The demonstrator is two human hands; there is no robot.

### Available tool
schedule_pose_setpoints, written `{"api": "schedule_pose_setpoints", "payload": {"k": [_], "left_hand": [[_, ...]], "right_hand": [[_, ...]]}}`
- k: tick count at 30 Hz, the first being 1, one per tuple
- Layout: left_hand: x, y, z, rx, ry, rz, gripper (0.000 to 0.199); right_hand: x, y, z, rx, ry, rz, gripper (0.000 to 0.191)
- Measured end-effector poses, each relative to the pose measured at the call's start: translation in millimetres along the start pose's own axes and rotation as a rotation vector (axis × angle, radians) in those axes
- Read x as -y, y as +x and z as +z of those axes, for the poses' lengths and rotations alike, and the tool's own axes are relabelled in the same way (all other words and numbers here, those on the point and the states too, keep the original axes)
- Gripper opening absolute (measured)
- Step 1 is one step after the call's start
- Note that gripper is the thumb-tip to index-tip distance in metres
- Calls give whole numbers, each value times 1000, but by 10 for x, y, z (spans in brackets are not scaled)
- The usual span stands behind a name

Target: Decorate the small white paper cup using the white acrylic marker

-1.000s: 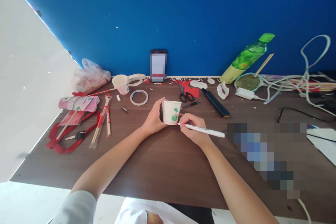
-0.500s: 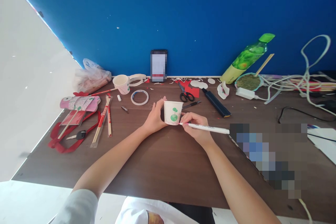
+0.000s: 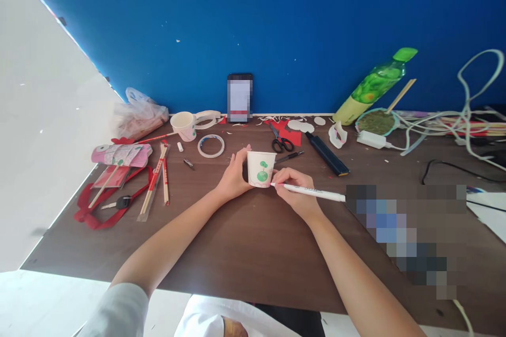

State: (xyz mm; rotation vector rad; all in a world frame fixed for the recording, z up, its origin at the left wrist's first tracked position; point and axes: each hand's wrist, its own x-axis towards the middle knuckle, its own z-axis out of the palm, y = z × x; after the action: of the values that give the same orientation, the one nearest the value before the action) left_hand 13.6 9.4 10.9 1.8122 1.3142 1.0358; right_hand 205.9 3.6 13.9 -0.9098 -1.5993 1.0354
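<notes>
A white paper cup [image 3: 261, 169] with a green plant print is upright in front of me. My left hand [image 3: 236, 175] grips it from the left, thumb and fingers around its side. In my right hand [image 3: 296, 189] is a white marker [image 3: 316, 192], its tip at the cup's lower right edge. Behind the cup lie black-handled scissors [image 3: 282, 144], red paper [image 3: 291, 137] and a black pen [image 3: 290, 157].
A second cup [image 3: 183, 126], a tape roll [image 3: 211, 146], wrapped chopsticks [image 3: 153, 181] and a red lanyard [image 3: 108, 220] are on the left. A phone [image 3: 240, 97] leans on the blue partition. A green bottle [image 3: 371, 87], a bowl [image 3: 375, 122] and cables are on the right.
The marker tip has shifted very slightly along the cup's lower right edge. The view has moved a little; both hands keep their holds.
</notes>
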Motion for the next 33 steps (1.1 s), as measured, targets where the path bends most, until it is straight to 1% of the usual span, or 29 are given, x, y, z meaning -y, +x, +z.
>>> {"api": "schedule_pose_setpoints", "payload": {"k": [12,16,18,21,23,25,27,30,33], "left_hand": [[-3,-5,-5,3,11,15,103],[32,-13,13,-7,43,28,100],[82,-12,36,-50,44,53,101],[152,-7,66,-162,83,150,96],[163,-10,72,-205,117,186,93],[143,-23,66,-202,157,181,94],[113,-42,58,-184,194,152,97],[94,-63,60,-177,216,139,106],[117,-62,72,-185,234,177,111]], "right_hand": [[-11,13,-5,5,12,12,21],[-2,36,-30,19,68,-11,22],[-19,47,-58,-20,92,-34,20],[-66,51,-88,-144,100,-29,20],[-84,46,-84,-213,114,8,30],[-74,37,-62,-269,129,43,44],[-39,27,-36,-305,138,52,50],[33,9,-11,-294,111,45,38],[91,-10,-4,-256,34,93,25]]}}
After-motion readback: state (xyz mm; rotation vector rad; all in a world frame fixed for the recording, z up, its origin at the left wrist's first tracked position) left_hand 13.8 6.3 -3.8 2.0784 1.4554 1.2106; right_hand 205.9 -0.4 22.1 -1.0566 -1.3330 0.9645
